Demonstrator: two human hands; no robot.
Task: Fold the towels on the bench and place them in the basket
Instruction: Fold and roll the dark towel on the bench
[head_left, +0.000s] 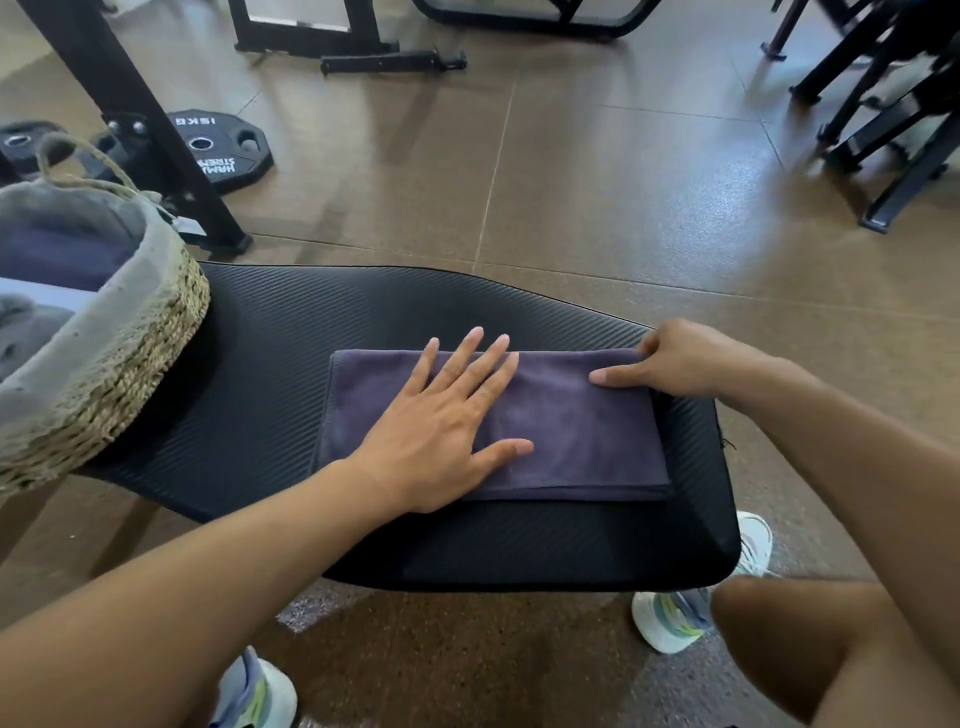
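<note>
A dark purple towel (576, 431) lies folded into a flat rectangle on the black padded bench (291, 364). My left hand (441, 421) lies flat on the towel's left half with fingers spread and straight. My right hand (670, 358) sits at the towel's far right corner, thumb stretched across the top and the other fingers curled around the edge. A woven basket (130, 358) with a grey liner stands on the left end of the bench and holds folded towels, one dark and one light.
Black weight plates (223, 150) lie on the brown floor behind the basket, beside a slanted black frame post (156, 135). More black equipment legs stand at the far right (883, 130). My shoes and right knee are just below the bench's near edge.
</note>
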